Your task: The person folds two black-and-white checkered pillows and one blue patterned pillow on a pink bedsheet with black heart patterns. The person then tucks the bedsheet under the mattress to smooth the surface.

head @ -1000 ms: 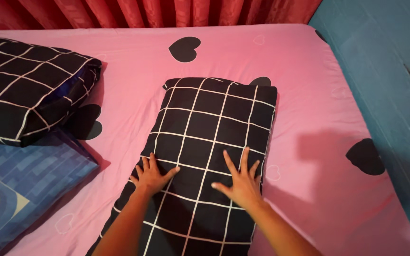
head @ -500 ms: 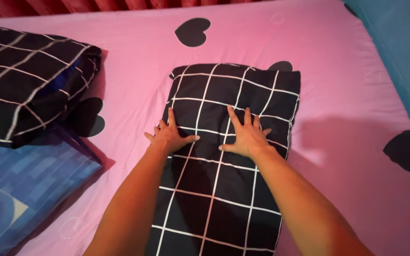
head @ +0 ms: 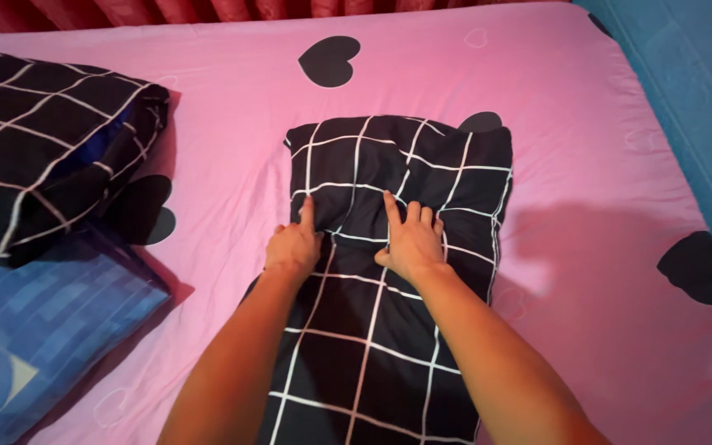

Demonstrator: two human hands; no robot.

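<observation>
A black pillow with a white grid pattern lies lengthwise in the middle of a pink bed sheet printed with black hearts. My left hand presses down on the pillow's middle, index finger stretched forward and the other fingers curled into the cloth. My right hand presses beside it, fingers bunching the fabric, which puckers between the two hands. Both forearms reach in from the bottom edge over the near half of the pillow.
A second black grid-patterned pillow or folded cover sits at the left. Below it lies a blue patterned cloth. A blue wall borders the bed on the right, and red curtains hang along the far edge.
Both hands have slid forward up the pillow from its near part to its middle. The fingers went from spread flat to curled, bunching the fabric. The view has moved closer.
</observation>
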